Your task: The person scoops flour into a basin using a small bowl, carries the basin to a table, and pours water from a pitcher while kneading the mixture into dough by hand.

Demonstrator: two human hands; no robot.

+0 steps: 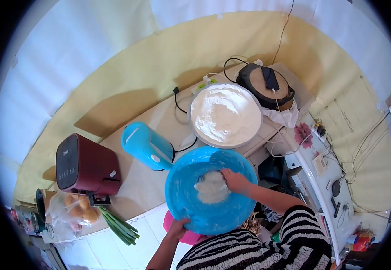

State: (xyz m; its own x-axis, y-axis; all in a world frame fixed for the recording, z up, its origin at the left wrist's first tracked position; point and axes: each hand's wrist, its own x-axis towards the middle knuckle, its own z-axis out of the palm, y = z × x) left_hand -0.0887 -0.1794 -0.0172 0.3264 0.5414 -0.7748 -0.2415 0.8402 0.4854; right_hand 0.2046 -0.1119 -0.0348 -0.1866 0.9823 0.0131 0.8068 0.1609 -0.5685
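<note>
A large blue basin (182,164) is at the centre, tilted, with a pale lump of dough or wet flour (213,188) on its bottom. Gripping the basin's lower left rim, my left hand (178,228) has its fingers wrapped round the edge. My right hand (234,180) is inside the basin at the right side of the pale lump, fingers bent down; whatever they hold cannot be made out. Just behind the basin stands a wide metal bowl (226,114) full of white flour.
A blue kettle (146,146) and a dark red air fryer (87,164) stand on the counter (134,191) at the left. Green onions (118,226) lie beside a plastic bag (71,209). A phone (269,78) rests on a round appliance (254,83). Cables run nearby.
</note>
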